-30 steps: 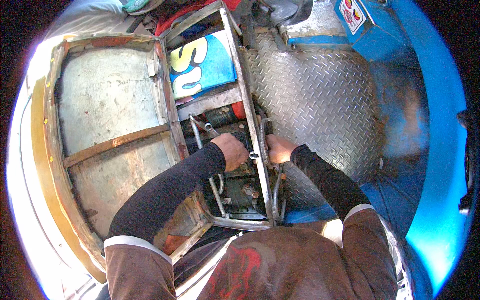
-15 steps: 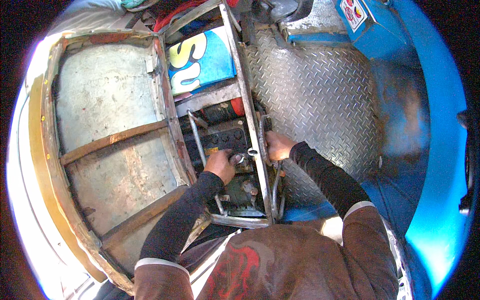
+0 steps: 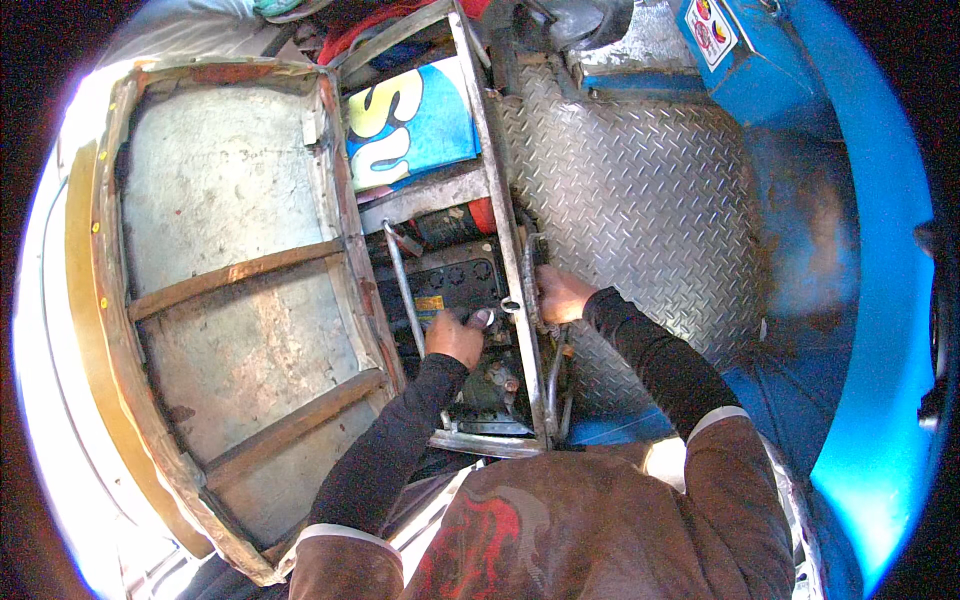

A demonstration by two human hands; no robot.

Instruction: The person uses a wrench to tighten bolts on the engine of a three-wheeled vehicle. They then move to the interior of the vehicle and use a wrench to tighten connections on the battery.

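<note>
My left hand (image 3: 456,339) is closed over the near edge of a black battery (image 3: 455,283), inside a metal-framed compartment. Its thumb points up beside a small pale, shiny spot; what the fingers grip, if anything, is hidden. On the outer side of the silver frame rail (image 3: 517,338), my right hand (image 3: 562,296) has its fingers curled in against a dark upright part. The fingertips are out of sight there, and I cannot make out what they hold. Metal fittings (image 3: 503,378) show below the left hand, and a bent metal rod (image 3: 402,290) runs along the battery's left side.
A hinged lid or seat panel (image 3: 240,200) with wooden ribs lies folded open at left. Blue printed packaging (image 3: 415,125) sits in the compartment's far part, above a red and black cylinder (image 3: 455,222). Right of the frame extends a diamond-plate floor (image 3: 640,200), bordered by blue bodywork (image 3: 880,200).
My left hand has shifted slightly right and toward me, its wrist turned a little. The right hand stays beside the rail. The whole view has moved slightly.
</note>
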